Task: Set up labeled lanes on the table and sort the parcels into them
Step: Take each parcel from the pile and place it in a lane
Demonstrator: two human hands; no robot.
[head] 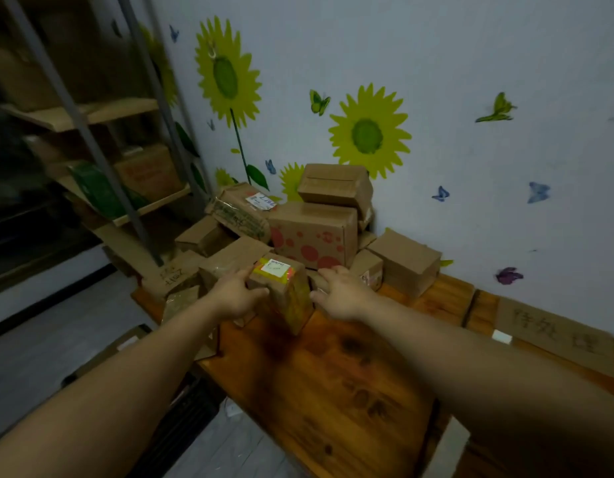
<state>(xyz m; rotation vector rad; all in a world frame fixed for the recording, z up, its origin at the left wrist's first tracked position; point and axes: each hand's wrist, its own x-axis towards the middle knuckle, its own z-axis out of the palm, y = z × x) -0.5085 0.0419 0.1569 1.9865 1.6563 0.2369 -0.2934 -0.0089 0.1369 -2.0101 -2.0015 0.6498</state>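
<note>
**A:** Clamping the taped parcel (281, 294) with the left hand (238, 300) right now. Thumb pressed on the near face, fingers curled over the top left edge.

**B:** And over at the right hand (341, 296)?

**A:** Spread wide, fingers apart, holding nothing. Hovering just beside the parcel's right edge. Hard to call any contact there.

**B:** Spotting a white label on top of that parcel, with yellow and orange tape around it.

**A:** Yes. Tilted, lower corner down at the wooden table (333, 391), squarely between the two hands.

**B:** Just beyond the grip?

**A:** Seeing a red-dotted box (312, 236) right behind the fingertips, with a plain box (334, 188) stacked on top. Beyond the left hand, catching a green-printed parcel (241, 213), leaning, white sticker up.

**B:** Past the right hand, picking out a brown box (405, 260) close to the wall, near the fingers but apart from them.

**A:** Far off to the right of the grip, well apart, noting a cardboard sign (557, 332) lying flat on the table. Handwritten, too blurred to read.

**B:** And away to the left of the grip, making out a shelf rack (91, 139) with more cartons.
</note>
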